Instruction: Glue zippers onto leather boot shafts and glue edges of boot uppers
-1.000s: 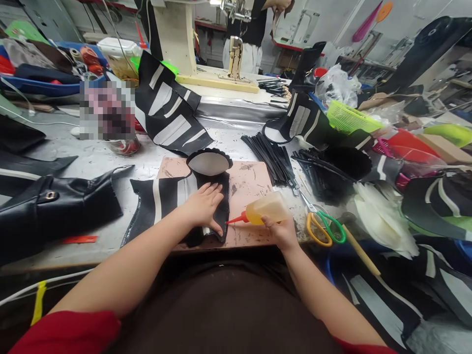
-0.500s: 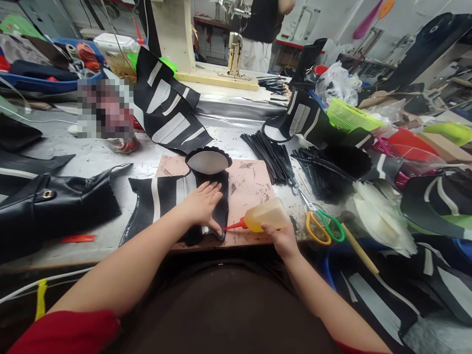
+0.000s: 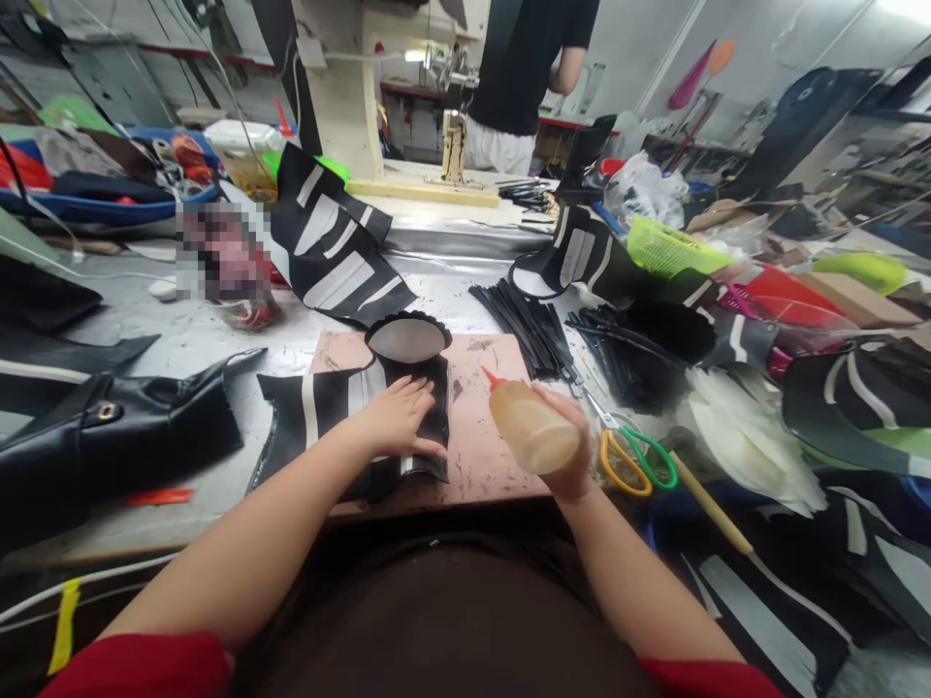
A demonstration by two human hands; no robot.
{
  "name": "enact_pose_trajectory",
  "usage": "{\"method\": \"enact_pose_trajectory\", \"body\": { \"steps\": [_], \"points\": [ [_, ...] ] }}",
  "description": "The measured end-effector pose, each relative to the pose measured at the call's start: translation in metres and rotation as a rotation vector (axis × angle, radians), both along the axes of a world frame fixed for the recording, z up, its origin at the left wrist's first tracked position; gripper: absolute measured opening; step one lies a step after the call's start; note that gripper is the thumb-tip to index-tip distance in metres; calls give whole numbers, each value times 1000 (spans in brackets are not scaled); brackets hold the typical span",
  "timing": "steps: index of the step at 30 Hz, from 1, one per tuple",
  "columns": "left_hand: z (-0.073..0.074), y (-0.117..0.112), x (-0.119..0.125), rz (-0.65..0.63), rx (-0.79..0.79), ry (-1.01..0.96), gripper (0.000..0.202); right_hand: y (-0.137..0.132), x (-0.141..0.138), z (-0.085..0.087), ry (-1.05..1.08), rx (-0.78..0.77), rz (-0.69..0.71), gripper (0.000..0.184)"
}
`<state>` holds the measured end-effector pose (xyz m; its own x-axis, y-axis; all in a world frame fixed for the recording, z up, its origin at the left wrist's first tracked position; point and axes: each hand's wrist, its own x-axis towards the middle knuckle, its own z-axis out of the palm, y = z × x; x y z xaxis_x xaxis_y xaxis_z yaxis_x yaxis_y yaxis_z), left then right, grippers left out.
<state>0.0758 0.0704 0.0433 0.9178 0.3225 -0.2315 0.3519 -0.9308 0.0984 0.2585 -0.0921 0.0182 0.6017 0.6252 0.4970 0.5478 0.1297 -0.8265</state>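
Note:
My left hand (image 3: 399, 419) lies flat, fingers stretched out, on a black leather piece (image 3: 285, 419) with pale strips. At the top of that piece is a rounded grey part with a scalloped black edge (image 3: 408, 339). Beneath it is a worn pink board (image 3: 476, 465). To the right, my right hand (image 3: 571, 436) is wrapped round a translucent squeeze bottle (image 3: 534, 431) with amber liquid and a red nozzle. The bottle is raised over the board, tilted, nozzle pointing up and away, apart from the leather.
Scissors (image 3: 629, 456) with orange and green handles lie right of the board, beside a wooden handle (image 3: 709, 504). Black strips (image 3: 520, 325) lie behind them. More leather pieces (image 3: 341, 242) lie beyond the board. A sewing machine (image 3: 455, 145) stands behind, and a person (image 3: 534, 68) beyond it.
My right hand has drawn the bottle away from the leather edge and tipped its nozzle upward. My left hand stays on the leather. The view has tilted up slightly.

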Motion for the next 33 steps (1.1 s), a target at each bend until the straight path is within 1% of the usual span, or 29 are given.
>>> {"method": "enact_pose_trajectory", "body": {
  "steps": [2,4,5,6,7,8,9,10,12,14,16,18,19,21,25,26,28,30,31,33],
  "points": [
    [13,2,2,-35,1,10,56,-5,11,11,-92,161,-84,66],
    [26,5,4,-100,62,-21,38,-11,30,24,-101,295,-209,66],
    [30,8,5,-145,116,-45,29,-14,43,30,-64,325,-264,63],
    [33,11,5,-195,180,-71,23,-17,57,36,-1,316,-301,57],
    [34,15,5,-250,244,-94,23,-18,72,42,63,270,-315,52],
    [33,19,5,-303,301,-115,26,-19,87,49,105,186,-313,50],
    [30,24,5,-343,347,-136,28,-19,100,55,114,64,-297,50],
    [26,30,4,-368,381,-157,29,-18,111,61,79,-94,-270,51],
    [16,41,4,-392,422,-195,27,-13,122,73,-115,-433,-232,52],
    [9,50,2,-397,441,-222,26,-5,120,81,-369,-732,-186,50],
    [9,56,0,-387,450,-229,24,3,112,84,-573,-996,-86,48],
    [17,61,-3,-354,458,-218,25,11,103,79,-689,-1180,12,47],
    [24,63,-5,-331,463,-210,26,14,101,74,-720,-1227,43,46],
    [40,67,-10,-269,483,-205,30,18,98,63,-733,-1251,76,46],
    [68,76,-14,-90,538,-270,37,17,99,44,-688,-1255,70,43],
    [74,77,-14,-43,543,-289,36,15,98,41,-681,-1247,58,45],
    [83,78,-12,36,532,-307,33,9,97,39,-675,-1217,26,54],
    [92,76,-9,109,506,-295,31,1,95,39,-669,-1138,-22,61],
    [97,74,-7,143,491,-279,31,-4,93,40,-666,-1072,-50,60],
    [106,69,-1,233,455,-240,32,-15,87,40,-654,-893,-104,50]
  ]
}}
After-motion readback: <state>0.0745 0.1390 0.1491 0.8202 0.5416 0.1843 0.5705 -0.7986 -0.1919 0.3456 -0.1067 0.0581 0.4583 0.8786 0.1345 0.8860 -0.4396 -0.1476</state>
